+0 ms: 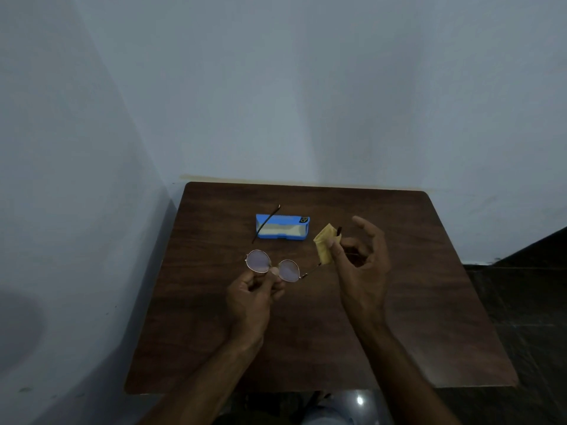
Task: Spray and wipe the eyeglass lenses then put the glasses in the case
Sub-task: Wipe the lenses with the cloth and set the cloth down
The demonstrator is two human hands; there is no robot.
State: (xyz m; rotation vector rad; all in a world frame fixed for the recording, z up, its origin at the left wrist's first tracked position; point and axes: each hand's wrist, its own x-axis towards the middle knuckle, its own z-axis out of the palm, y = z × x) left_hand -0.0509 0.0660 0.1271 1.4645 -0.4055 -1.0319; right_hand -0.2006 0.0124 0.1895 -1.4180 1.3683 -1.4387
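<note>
Thin metal-framed eyeglasses (pixel 288 270) with round lenses are held above the table, both temples unfolded. My left hand (pixel 253 294) pinches the frame at the bridge, between the two lenses. My right hand (pixel 363 259) holds a folded yellow cloth (pixel 324 245) between thumb and fingers, beside the right temple; its other fingers are spread. The blue glasses case (pixel 282 228) lies open on the table behind the glasses, with a pale lining showing. One temple tip passes in front of the case's left end. No spray bottle is visible.
A dark wooden table (pixel 429 317) stands against a pale wall, with its left edge close to the room corner. Dark floor lies to the right of the table. The table's near edge is just above my forearms.
</note>
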